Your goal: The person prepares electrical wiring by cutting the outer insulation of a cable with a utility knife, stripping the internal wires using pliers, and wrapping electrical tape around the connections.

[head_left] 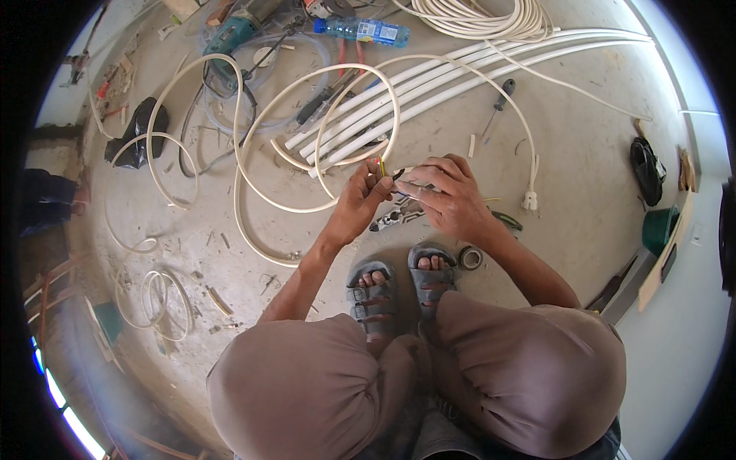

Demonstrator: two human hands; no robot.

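Note:
My left hand (pixel 357 202) pinches the stripped end of a white electrical cable (pixel 318 208). A yellow-green wire (pixel 382 166) sticks up past its thumb and index finger. Close by on the right, my right hand (pixel 452 196) has its fingers drawn together at the same wire ends. A small dark piece shows between the hands, too small to name. The cable runs in wide loops over the floor to the left. Below the hands, a pair of pliers (pixel 398 215) lies on the floor, partly hidden by the right hand.
White conduit pipes (pixel 429 86) lie ahead beside a cable coil (pixel 498 23). A screwdriver (pixel 502 101), a white plug (pixel 530 201) and a tape roll (pixel 470 257) lie to the right. A teal power drill (pixel 232 42) and a water bottle (pixel 364 31) sit at the far left.

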